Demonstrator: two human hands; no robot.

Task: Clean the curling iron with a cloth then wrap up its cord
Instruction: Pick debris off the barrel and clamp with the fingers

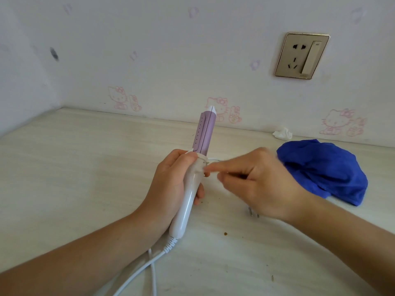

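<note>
While the left hand (171,182) is gripping the white handle of the lilac-barrelled curling iron (193,176), with its fingers curled round it and its thumb lying near the top of the handle, the barrel is pointing up and away toward the wall, its white tip tilted slightly to the right. The right hand (263,184) is reaching in from the right with its fingers bent and its fingertips meeting the handle just under the barrel. This hand is blurring, so whether it is pinching anything cannot be told. The thin white power cord (134,276) is trailing from the ribbed base of the handle down across the pale wood-grain table (64,167) and out past the near edge, and a small loop of it is showing just behind the handle. Two metal plug prongs (253,212) are sticking out beneath the right hand. The crumpled blue cloth (320,169) is lying on the table just right of that hand, apart from the iron. A scrunched white tissue (283,133) is sitting by the wall behind the cloth, below a gold-framed wall socket (302,55).
</note>
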